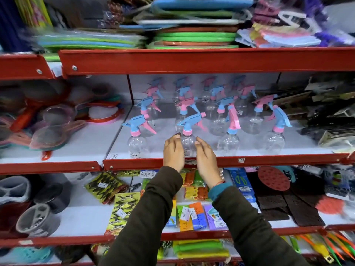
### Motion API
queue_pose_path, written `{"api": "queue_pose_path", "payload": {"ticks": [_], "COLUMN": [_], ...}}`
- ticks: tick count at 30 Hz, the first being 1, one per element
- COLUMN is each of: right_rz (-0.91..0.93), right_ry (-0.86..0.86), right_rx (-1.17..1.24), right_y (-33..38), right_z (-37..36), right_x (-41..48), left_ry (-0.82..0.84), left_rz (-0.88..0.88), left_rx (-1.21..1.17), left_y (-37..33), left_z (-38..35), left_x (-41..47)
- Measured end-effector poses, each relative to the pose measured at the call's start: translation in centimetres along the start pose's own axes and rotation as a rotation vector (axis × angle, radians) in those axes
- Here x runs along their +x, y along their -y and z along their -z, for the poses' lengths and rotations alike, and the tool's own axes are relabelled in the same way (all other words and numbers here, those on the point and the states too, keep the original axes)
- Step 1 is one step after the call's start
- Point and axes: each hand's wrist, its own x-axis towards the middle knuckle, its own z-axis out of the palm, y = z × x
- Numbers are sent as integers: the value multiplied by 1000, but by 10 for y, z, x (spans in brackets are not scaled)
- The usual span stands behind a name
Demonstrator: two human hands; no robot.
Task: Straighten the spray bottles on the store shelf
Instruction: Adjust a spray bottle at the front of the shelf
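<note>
Bracketing the upright front-row spray bottle (187,139) at the shelf (269,160) edge, left hand (173,153) and right hand (206,158) equally near, fingers (175,137) apart, nozzle pointing left, not yet clamping.

Middle shelf (169,129): white board, red front lip; carries clear spray bottles with pink-and-blue trigger heads, standing upright in rows.
Front row: left front bottle (138,140), middle front bottle (187,139) between two hands, third bottle (229,139), right front bottle (273,140); trigger heads turned different ways.
Back rows (207,95): more such bottles, further in, blurred.
Right end of same shelf: dark packaged goods (326,112), piled.
Neighbouring shelf to the left (80,148): mesh strainers (50,131), heaped.
Upper shelf (192,60): stacked flat mats (194,33), green, orange, blue.
Lower shelf (86,217): packets of coloured clips (194,214); dark perforated mats (299,206).
</note>
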Motion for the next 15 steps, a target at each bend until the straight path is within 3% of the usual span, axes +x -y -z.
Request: {"api": "queue_pose_path", "payload": {"ticks": [15], "right_rz": [4], "right_ry": [131], "right_rx": [2], "right_y": [2], "right_z": [11], "right_x": [3], "left_ry": [-25], "left_rz": [-4], "left_rx": [36], "left_y": [-2], "left_z": [-4], "left_x": [-7]}}
